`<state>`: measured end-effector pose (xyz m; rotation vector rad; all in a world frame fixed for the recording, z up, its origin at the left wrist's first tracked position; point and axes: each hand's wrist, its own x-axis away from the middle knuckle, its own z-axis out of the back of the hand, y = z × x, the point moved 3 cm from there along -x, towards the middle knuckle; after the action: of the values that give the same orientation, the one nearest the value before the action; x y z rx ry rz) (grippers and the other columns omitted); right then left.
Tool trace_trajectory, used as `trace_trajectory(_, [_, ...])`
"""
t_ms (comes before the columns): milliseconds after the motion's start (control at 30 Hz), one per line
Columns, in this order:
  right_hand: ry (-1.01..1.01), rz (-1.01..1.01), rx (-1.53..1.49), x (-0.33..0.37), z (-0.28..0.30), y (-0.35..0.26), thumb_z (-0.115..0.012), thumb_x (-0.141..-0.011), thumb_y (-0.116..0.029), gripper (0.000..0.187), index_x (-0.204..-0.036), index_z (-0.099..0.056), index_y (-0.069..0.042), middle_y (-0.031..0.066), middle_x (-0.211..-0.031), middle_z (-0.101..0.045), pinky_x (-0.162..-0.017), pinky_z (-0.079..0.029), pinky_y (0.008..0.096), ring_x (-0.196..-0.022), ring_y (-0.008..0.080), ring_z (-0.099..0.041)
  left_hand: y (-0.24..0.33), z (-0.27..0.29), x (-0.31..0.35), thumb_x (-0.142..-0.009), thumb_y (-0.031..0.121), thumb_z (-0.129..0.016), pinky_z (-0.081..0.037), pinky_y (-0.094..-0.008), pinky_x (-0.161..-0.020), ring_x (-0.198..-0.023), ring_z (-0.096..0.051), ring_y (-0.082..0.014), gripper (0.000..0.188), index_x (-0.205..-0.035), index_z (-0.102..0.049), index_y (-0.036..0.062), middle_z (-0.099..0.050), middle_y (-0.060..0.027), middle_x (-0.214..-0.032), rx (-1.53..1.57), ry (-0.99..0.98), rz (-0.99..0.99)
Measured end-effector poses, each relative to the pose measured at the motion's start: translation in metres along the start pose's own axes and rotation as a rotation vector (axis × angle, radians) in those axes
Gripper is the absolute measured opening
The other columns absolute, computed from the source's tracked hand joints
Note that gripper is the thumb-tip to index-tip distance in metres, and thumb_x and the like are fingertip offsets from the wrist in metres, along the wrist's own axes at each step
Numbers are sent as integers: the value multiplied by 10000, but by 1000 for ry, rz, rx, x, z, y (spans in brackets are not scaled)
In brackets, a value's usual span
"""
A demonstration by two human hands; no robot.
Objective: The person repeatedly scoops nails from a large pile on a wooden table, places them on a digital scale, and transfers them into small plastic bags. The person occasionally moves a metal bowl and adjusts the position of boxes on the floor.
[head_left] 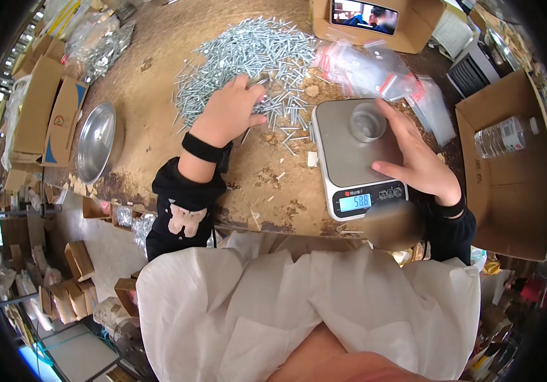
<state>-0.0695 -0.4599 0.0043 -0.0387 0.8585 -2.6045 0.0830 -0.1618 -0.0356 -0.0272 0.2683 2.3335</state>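
Note:
A large heap of silvery screws or nails [254, 48] lies on the worn wooden table. My left hand [230, 109] reaches over the heap's near edge, fingers bent down onto the pieces and thumb apart from them; anything under the palm is hidden. To the right stands a digital scale [343, 162] with a lit display. A small round metal cup [367, 124] rests on its plate. Beside that cup, my right hand [417, 153] is open, its fingers stretched along the plate's right side and the thumb pointing left over the plate.
Clear zip bags with red edges [375, 70] lie behind the scale. A phone [364, 16] leans in a cardboard box at the back. On the right, an open carton [509, 191] holds a plastic bottle [499, 138]. A metal bowl [97, 143] sits at the left edge.

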Motion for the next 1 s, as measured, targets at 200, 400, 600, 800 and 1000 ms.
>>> trace_trajectory(200, [-2,45,78,-19,2,-7,-749,-785,-229,877,-1505,-287,-30,233,-1413,-445,-1164,-204,477,-1345,385,-380,9,0,5,-790,198,-736,-513,-452,-733,-867,-631,-369,302,-1005,-565,72,-581,-154,-935,-69,16,99])
trace_trajectory(400, [50,52,62,-18,-3,-1,-777,-744,-162,768,-1424,-432,-69,146,-1370,-509,-1162,-220,482,-1350,349,-391,16,2,-1,-723,146,-702,-518,-444,-697,-840,-636,-362,284,-960,-570,65,-585,-147,-902,-129,21,134])
trace_trajectory(600, [92,55,10,-14,-4,0,-784,-749,-170,578,-1251,-510,-90,134,-1278,-553,-1150,-216,563,-1283,337,-468,19,-5,5,-712,80,-695,-516,-437,-689,-832,-630,-360,291,-966,-555,53,-578,-153,-925,-202,118,109])
trace_trajectory(800, [141,80,9,-11,-7,4,-790,-741,-173,585,-1246,-506,-89,137,-1259,-557,-1147,-218,571,-1270,330,-481,23,-5,1,-685,-22,-680,-500,-441,-706,-810,-607,-386,304,-951,-543,30,-570,-162,-926,-145,97,143])
trace_trajectory(1000, [97,52,-27,-13,0,2,-810,-702,-137,604,-1240,-542,-73,88,-1187,-607,-1155,-231,510,-1223,296,-536,1,11,-3,-724,-53,-641,-484,-363,-690,-756,-596,-316,214,-915,-576,20,-579,-118,-885,232,150,80])
